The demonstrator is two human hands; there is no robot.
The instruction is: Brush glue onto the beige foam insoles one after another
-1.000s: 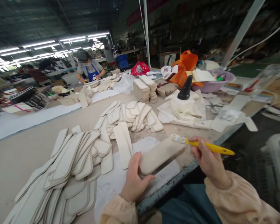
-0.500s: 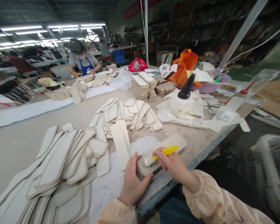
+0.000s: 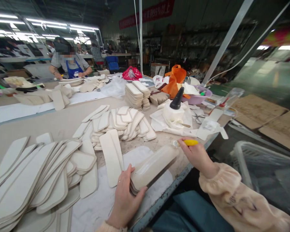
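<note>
My left hand (image 3: 125, 196) rests flat, fingers stretched, against the near end of a small stack of long cream insole pieces (image 3: 152, 166) lying on white paper at the table's front edge. My right hand (image 3: 197, 155) is closed round a yellow-handled brush (image 3: 186, 142), whose bristles touch the far end of the top piece. That top piece looks wet and glossy. A white glue bottle with a black spout (image 3: 175, 109) stands on crumpled white paper behind the brush.
Fanned rows of cream pieces (image 3: 38, 174) cover the table to the left, with more (image 3: 118, 120) in the middle and neat stacks (image 3: 136, 92) behind. A person in a blue apron (image 3: 69, 66) works at the far side. A purple basin (image 3: 198, 98) and an orange bag (image 3: 176, 77) sit at the right; a plastic crate (image 3: 263, 167) stands beside the table.
My right hand drew the brush from the near end of the top piece out to its far end. The camera view shifted to the right.
</note>
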